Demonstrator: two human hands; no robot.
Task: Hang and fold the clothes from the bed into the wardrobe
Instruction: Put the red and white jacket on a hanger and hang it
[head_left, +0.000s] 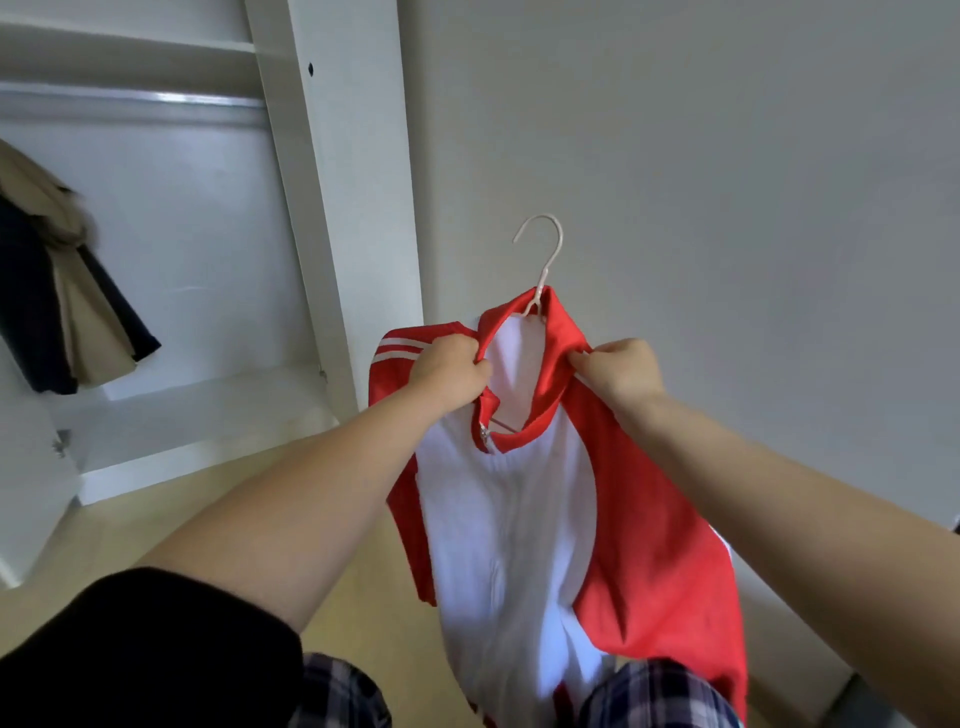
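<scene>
Fingers of the left hand (451, 368) and the right hand (618, 370) pinch the red collar of the jacket (511, 519), one on each side, in front of the chest. The hanger (543, 260) stands upright above them, hook free. The wardrobe rail (135, 98) lies up and to the left, nearer the left hand.

One red-and-white jacket (519, 519), on one pale hanger (543, 260). Two hands (452, 369) (621, 371) hold it. One open wardrobe (332, 182) with one rail (156, 98), and two or three garments (57, 291) hanging there.
</scene>
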